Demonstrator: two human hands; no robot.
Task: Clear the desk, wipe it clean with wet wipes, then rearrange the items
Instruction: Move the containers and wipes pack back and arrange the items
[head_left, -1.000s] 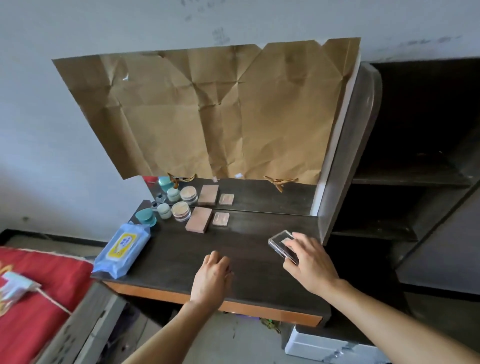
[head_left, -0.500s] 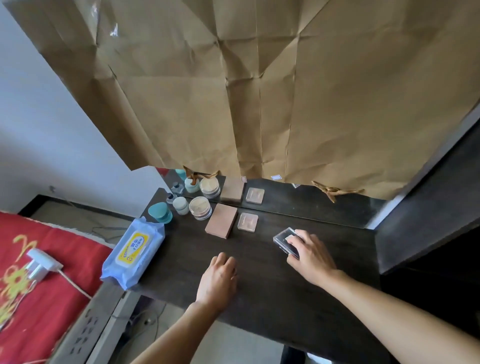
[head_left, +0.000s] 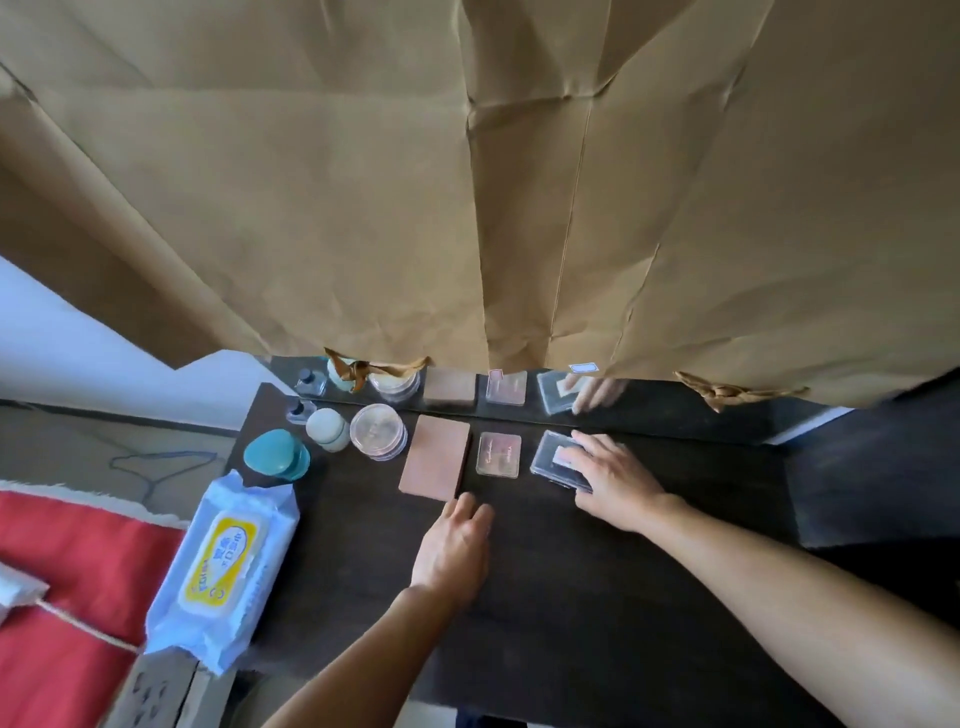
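On the dark desk (head_left: 597, 571), along the mirror, stand a small bottle (head_left: 297, 410), a white jar (head_left: 327, 428), a teal jar (head_left: 275, 454), a round clear jar (head_left: 378, 431), a pink flat case (head_left: 436, 464) and a small clear pink case (head_left: 498, 454). To the right of that row my right hand (head_left: 613, 480) holds a clear dark case (head_left: 550, 460) down on the desk, fingers over its top and thumb at its near edge. My left hand (head_left: 454, 545) rests flat on the desk just below the pink flat case, holding nothing. A blue wet wipes pack (head_left: 223, 566) lies at the desk's left edge.
Creased brown paper (head_left: 467, 182) covers most of the mirror above the desk; its uncovered bottom strip reflects the items. A red cloth (head_left: 67, 561) with a cord lies to the left. A dark shelf unit (head_left: 883, 467) borders the desk on the right.
My view has moved in closer over the desk. My right hand has carried the clear dark case forward and set it to the right of the small pink case. My left hand slid forward toward the pink flat case.
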